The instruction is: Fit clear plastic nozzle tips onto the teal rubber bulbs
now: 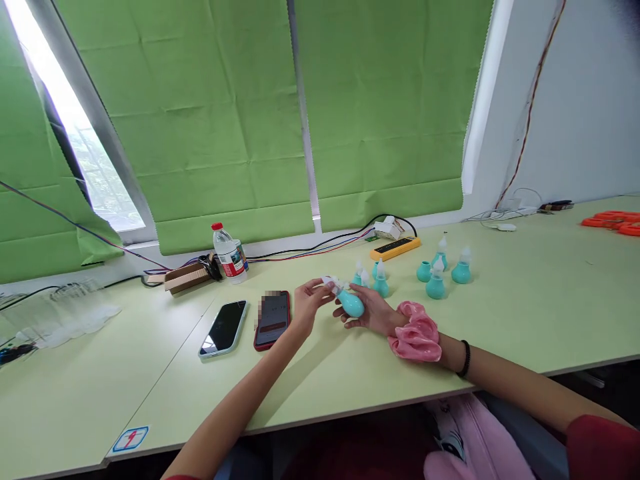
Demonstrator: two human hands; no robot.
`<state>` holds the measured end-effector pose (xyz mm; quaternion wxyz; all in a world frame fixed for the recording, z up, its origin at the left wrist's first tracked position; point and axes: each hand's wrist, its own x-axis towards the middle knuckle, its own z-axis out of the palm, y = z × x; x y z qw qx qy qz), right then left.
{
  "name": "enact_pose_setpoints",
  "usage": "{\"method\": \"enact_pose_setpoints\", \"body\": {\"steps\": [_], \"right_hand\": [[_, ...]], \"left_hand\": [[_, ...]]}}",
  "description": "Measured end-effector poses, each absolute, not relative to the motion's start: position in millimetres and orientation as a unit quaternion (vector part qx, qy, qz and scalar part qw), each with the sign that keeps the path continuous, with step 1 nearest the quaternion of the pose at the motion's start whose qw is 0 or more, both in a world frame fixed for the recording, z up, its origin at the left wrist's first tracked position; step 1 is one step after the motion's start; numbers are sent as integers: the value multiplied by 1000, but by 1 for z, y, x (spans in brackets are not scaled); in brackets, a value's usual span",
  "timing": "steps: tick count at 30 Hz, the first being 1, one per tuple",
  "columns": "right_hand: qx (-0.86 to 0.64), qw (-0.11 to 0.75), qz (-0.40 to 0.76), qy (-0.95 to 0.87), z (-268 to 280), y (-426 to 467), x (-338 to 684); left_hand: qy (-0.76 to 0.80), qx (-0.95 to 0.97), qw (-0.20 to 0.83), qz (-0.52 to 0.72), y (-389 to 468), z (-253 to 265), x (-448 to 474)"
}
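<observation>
A teal squeeze bulb with a clear nozzle, which looks like a nasal aspirator (pixel 352 304), is held tilted above the table between both hands. My left hand (pixel 309 303) is closed, its fingertips pinching the clear nozzle end. My right hand (pixel 373 312) is closed around the teal bulb from the right, with a pink scrunchie (pixel 417 333) on that wrist. Just behind my right hand stand several similar aspirators (pixel 381 283), partly hidden by it. Farther right is another group with clear nozzles (pixel 436 285), including a teal bulb (pixel 424 271) with no nozzle visible on it.
Two phones, one pale-framed (pixel 224 329) and one red-cased (pixel 273 320), lie left of my hands. Behind are a red-capped bottle (pixel 231 257), an open cardboard box (pixel 187 278), a yellow power strip (pixel 396 249) and cables. Orange-red handles (pixel 613 221) lie far right.
</observation>
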<state>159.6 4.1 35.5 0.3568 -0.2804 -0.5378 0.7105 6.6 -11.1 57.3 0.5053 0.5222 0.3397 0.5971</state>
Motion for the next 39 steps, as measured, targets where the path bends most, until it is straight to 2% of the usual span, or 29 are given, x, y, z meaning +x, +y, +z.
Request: {"method": "enact_pose_setpoints", "body": {"steps": [3, 6, 8, 11, 13, 15, 18, 20, 21, 23, 26, 30, 34, 39], "right_hand": [[-327, 334, 737, -489, 30, 7, 156], [-354, 292, 691, -559, 21, 6, 150], [-356, 301, 597, -653, 16, 2, 148], [-333, 347, 379, -790, 11, -6, 146], [-312, 362, 255, -840, 9, -10, 147], [-296, 378, 181, -858, 9, -11, 147], [-285, 396, 133, -863, 7, -7, 147], [-293, 389, 132, -863, 6, -5, 147], [-297, 383, 136, -864, 5, -4, 147], [-297, 375, 142, -867, 4, -5, 147], [-282, 372, 150, -872, 5, -9, 146], [-279, 371, 163, -870, 8, -13, 145], [-287, 366, 173, -868, 8, -13, 145], [-285, 374, 176, -865, 8, -10, 146]], "left_hand": [[390, 527, 416, 629, 9, 66, -13], [430, 588, 287, 622, 39, 69, -35], [477, 598, 216, 607, 60, 66, -47], [579, 601, 168, 524, 87, 58, -58], [597, 606, 160, 500, 98, 52, -63], [608, 606, 157, 488, 100, 49, -65], [608, 611, 82, 501, 90, 47, -62], [554, 659, -61, 505, 77, 47, -53], [508, 703, -121, 483, 70, 47, -46], [426, 790, -175, 404, 59, 45, -30], [378, 863, -162, 294, 55, 35, -4], [454, 863, -83, 203, 75, 15, 16], [487, 855, -20, 177, 97, 3, 22], [468, 860, -10, 205, 98, 0, 27]]}}
